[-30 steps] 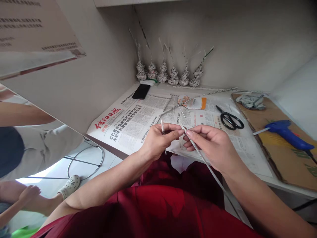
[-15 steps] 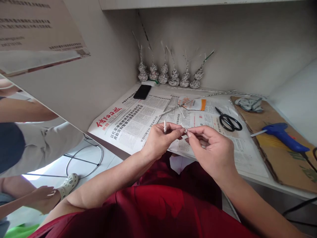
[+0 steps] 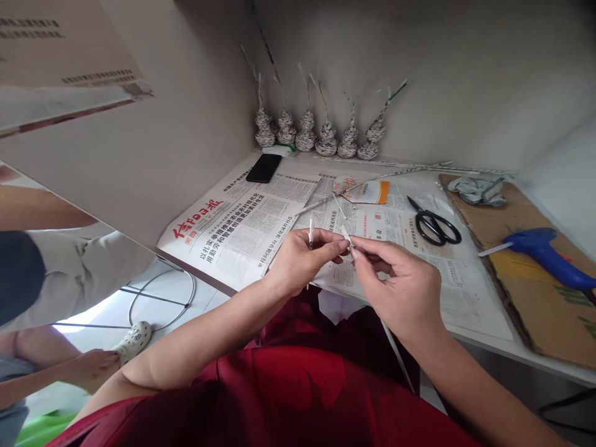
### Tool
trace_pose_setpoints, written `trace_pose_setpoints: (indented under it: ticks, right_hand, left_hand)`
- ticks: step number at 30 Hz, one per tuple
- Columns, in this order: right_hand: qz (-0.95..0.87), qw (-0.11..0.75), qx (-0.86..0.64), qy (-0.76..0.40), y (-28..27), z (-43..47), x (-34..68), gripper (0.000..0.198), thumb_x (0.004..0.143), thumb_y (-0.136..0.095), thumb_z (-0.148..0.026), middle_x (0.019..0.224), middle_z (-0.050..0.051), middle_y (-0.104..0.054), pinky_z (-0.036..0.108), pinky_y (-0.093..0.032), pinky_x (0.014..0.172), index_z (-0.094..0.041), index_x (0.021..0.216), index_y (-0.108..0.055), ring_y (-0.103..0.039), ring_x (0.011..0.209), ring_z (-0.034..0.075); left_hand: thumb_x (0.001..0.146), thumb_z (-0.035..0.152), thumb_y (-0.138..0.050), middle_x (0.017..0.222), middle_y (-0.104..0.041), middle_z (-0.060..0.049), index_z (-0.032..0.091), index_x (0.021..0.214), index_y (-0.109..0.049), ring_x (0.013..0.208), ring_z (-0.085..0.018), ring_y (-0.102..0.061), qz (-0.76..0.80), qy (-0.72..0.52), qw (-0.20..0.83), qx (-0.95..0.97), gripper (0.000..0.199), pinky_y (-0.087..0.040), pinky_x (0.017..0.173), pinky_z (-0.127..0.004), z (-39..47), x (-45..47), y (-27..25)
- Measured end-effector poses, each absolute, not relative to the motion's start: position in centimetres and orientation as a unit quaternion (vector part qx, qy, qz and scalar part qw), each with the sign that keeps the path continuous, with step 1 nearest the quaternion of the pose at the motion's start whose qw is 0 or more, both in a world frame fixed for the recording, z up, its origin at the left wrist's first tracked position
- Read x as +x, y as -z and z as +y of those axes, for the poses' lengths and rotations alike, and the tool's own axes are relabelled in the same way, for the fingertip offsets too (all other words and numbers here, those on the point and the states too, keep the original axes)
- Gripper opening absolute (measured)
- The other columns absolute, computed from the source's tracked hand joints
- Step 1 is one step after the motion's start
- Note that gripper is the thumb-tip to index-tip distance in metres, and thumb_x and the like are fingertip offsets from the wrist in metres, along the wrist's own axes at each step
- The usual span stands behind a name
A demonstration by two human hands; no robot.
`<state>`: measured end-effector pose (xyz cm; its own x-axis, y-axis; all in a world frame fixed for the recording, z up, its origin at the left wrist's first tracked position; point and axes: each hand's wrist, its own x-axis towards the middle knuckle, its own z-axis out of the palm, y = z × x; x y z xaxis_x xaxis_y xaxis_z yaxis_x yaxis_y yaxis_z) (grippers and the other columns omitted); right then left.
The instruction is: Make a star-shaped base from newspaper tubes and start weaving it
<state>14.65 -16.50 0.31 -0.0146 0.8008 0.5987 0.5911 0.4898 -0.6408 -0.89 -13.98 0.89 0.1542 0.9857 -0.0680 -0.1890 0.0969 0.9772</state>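
In front of my lap, over the table's near edge, my left hand [image 3: 298, 257] is closed, thumb and forefinger pinching together. A thin rolled paper strip [image 3: 311, 227] stands up between its fingers. My right hand [image 3: 403, 279] is closed in a pinch too, its fingertips meeting those of the left. Between the two pinches pokes the white end of a paper strip [image 3: 345, 233]; most of it is hidden by the fingers. Below my right hand, a long pale strip [image 3: 395, 354] slants down across my lap; whether it joins the pinched piece I cannot tell.
Newspaper [image 3: 242, 223] covers the table. Several woven paper gourds [image 3: 327, 141] line the back wall. A phone [image 3: 264, 168], loose paper rods [image 3: 382, 180], black scissors [image 3: 433, 225] and a blue glue gun [image 3: 549, 251] on cardboard [image 3: 526, 310] lie around. Another person's leg and hand [image 3: 88, 369] are at left.
The white paper end between my fingertips now sticks up longer and straighter. The pale strip below my right hand shows more fully. My view has shifted slightly.
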Motion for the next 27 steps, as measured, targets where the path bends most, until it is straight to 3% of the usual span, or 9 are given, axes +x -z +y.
trace_pose_setpoints:
  ticks: [7,12,20,27]
  right_hand:
    - [-0.709,0.501,-0.49,-0.081,-0.05,-16.51,14.83,0.02,0.085,-0.065,-0.012,0.086,0.002,-0.076,0.023,-0.056,0.063,-0.017,0.101,-0.075,-0.067,0.062,0.01]
    - [-0.737,0.492,-0.464,-0.007,0.3,-16.36,14.8,0.021,0.086,-0.061,-0.01,0.087,0.005,-0.076,0.028,-0.057,0.071,-0.015,0.102,-0.074,-0.068,0.068,0.013]
    - [-0.699,0.495,-0.508,-0.09,0.34,-16.77,15.32,0.017,0.087,-0.063,-0.016,0.087,0.001,-0.076,0.027,-0.057,0.062,-0.022,0.099,-0.073,-0.067,0.063,0.012]
    - [-0.756,0.466,-0.454,0.077,0.51,-16.69,15.15,0.023,0.087,-0.058,-0.008,0.087,0.005,-0.076,0.032,-0.057,0.074,-0.019,0.102,-0.071,-0.07,0.076,0.017]
  left_hand:
    - [0.075,0.027,-0.076,0.07,-0.069,-0.003,0.013,0.077,-0.073,0.063,-0.01,-0.062,0.436,-0.478,0.572,0.504,0.015,-0.049,0.063,-0.023,-13.62,-0.67,-0.53]
    - [0.076,0.028,-0.074,0.069,-0.069,-0.003,0.012,0.076,-0.072,0.063,-0.01,-0.061,0.435,-0.474,0.574,0.505,0.016,-0.049,0.064,-0.023,-13.59,-0.47,-0.28]
    - [0.079,0.029,-0.073,0.07,-0.07,-0.003,0.012,0.078,-0.073,0.063,-0.01,-0.062,0.448,-0.457,0.556,0.531,0.017,-0.05,0.065,-0.023,-13.66,-0.3,-0.64]
    - [0.081,0.028,-0.069,0.073,-0.071,-0.004,0.012,0.075,-0.072,0.066,-0.01,-0.063,0.436,-0.456,0.563,0.533,0.017,-0.051,0.067,-0.023,-13.81,-0.23,-0.71]
